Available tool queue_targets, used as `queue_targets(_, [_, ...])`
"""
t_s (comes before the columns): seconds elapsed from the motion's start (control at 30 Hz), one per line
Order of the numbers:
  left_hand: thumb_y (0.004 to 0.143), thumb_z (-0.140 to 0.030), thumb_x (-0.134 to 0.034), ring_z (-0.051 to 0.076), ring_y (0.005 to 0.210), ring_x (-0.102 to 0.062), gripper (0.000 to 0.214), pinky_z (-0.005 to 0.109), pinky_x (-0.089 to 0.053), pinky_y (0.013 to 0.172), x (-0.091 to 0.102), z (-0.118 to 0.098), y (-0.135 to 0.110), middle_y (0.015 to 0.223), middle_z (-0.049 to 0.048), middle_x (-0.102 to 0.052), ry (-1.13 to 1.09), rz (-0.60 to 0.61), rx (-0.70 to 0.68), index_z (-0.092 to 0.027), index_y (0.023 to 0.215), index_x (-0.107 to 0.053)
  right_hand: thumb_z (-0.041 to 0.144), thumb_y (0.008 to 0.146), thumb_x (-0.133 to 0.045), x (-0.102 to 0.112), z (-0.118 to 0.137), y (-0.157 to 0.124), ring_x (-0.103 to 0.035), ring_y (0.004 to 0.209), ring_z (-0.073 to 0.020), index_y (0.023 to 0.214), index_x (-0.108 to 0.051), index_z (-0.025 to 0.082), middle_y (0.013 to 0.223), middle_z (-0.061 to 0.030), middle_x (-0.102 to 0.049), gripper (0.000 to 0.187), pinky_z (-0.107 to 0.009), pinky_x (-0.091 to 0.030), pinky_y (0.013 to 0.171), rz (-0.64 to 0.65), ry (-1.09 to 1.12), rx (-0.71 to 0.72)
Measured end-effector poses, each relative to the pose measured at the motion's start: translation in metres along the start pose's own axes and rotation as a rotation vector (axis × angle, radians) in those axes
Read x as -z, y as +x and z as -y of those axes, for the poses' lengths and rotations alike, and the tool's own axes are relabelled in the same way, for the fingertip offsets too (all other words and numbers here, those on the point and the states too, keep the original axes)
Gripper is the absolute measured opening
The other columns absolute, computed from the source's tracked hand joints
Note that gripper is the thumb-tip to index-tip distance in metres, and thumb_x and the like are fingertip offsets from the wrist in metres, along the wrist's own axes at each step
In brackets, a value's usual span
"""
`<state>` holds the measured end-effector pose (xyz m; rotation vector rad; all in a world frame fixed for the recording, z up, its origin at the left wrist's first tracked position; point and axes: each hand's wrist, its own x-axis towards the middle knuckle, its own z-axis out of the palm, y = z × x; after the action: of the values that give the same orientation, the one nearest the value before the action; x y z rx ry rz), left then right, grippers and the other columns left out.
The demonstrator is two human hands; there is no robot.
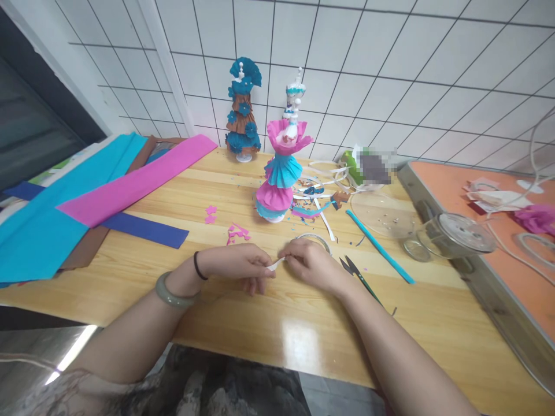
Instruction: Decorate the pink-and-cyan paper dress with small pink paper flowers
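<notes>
Over the wooden table, my left hand (pixel 243 263) is closed in a pinch on one end of a short white strip (pixel 277 264). The other end meets the fingertips of my right hand (pixel 311 264), also pinched. Just behind my right hand lies a clear or silvery ring (pixel 321 238), partly hidden by it. Thread snips (pixel 362 277) with dark blades rest beside my right wrist. Beyond my hands stands a figure dressed in pink and blue crepe paper (pixel 281 167). Pink paper scraps (pixel 237 233) and small pink paper flowers (pixel 210 214) lie past my left hand.
Crepe paper sheets (pixel 143 179) are stacked at left. A teal-and-brown dressed figure (pixel 243 115) stands by the tiled wall. Trimmings and white strips (pixel 323 211) litter the back. A blue paper strip (pixel 381 247), a clear jar (pixel 455 236) and an orange-topped surface (pixel 498 231) are at right.
</notes>
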<state>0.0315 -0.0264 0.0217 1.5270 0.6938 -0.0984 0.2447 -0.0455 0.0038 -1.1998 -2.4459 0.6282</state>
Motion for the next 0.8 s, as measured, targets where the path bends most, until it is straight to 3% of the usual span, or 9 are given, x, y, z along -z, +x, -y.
queue_targets(0.1, [0.082,-0.047,-0.046,0.010,0.060,-0.061,0.037,0.021,-0.047,0.057,0.005,-0.002,-0.004,0.078,0.0076,-0.067,-0.091,0.019,-0.053,-0.013,0.094,-0.055,0.010,0.076,-0.040,0.001,-0.005,0.001,-0.058,0.084,-0.0151,0.090,-0.065,0.018,0.087,-0.0045,-0.066,0.031,-0.027,-0.041,0.079,-0.018,0.136,-0.033])
queue_targets(0.2, [0.082,-0.046,-0.048,0.012,0.064,-0.063,0.036,0.022,-0.047,0.059,0.010,-0.002,-0.007,0.081,0.0087,-0.067,-0.094,0.000,-0.088,-0.013,0.095,-0.055,0.014,0.080,-0.033,0.007,-0.013,0.000,-0.056,0.069,-0.0129,0.092,-0.061,0.015,0.077,-0.0034,-0.062,0.030,-0.025,-0.043,0.067,-0.111,0.343,-0.207])
queue_targets(0.3, [0.082,-0.045,-0.048,0.012,0.065,-0.063,0.033,0.022,-0.047,0.059,0.015,-0.001,-0.010,0.080,0.0083,-0.068,-0.090,-0.019,-0.104,-0.014,0.093,-0.052,0.028,0.081,-0.043,0.017,-0.020,-0.004,-0.050,0.057,-0.0106,0.087,-0.057,0.014,0.068,-0.0006,-0.057,0.020,-0.022,-0.040,0.054,-0.133,0.404,-0.385])
queue_targets(0.4, [0.083,-0.043,-0.048,0.012,0.065,-0.063,0.028,0.023,-0.047,0.058,0.016,0.000,-0.010,0.077,0.0068,-0.067,-0.125,-0.049,-0.123,-0.015,0.088,-0.046,0.038,0.070,-0.061,0.026,-0.020,-0.011,-0.046,0.053,-0.0092,0.073,-0.055,0.016,0.062,0.0021,-0.054,0.022,-0.021,-0.036,0.049,0.120,0.324,-0.371])
queue_targets(0.47, [0.083,-0.042,-0.048,0.013,0.065,-0.063,0.027,0.023,-0.046,0.057,0.016,-0.001,-0.009,0.075,0.0061,-0.067,-0.143,-0.068,-0.128,-0.016,0.085,-0.044,0.033,0.066,-0.065,0.030,-0.017,-0.014,-0.046,0.053,-0.0091,0.067,-0.055,0.018,0.062,0.0029,-0.053,0.019,-0.020,-0.035,0.049,0.205,0.208,-0.304])
queue_targets(0.6, [0.082,-0.043,-0.048,0.013,0.063,-0.062,0.028,0.024,-0.046,0.057,0.014,0.000,-0.006,0.074,0.0057,-0.066,-0.155,-0.099,-0.110,-0.015,0.083,-0.044,0.020,0.071,-0.056,0.032,-0.013,-0.016,-0.048,0.054,-0.0101,0.065,-0.056,0.019,0.061,0.0026,-0.055,0.006,-0.021,-0.033,0.049,0.205,0.017,-0.282])
queue_targets(0.8, [0.078,-0.041,-0.054,0.011,0.071,-0.060,0.030,0.025,-0.045,0.067,0.011,0.006,0.007,0.083,0.0077,-0.066,-0.106,-0.176,-0.173,-0.012,0.081,-0.056,0.012,0.072,-0.049,0.036,-0.035,-0.014,-0.052,0.061,-0.0142,0.066,-0.060,0.019,0.065,-0.0023,-0.059,0.015,-0.024,-0.037,0.057,0.076,-0.177,-0.240])
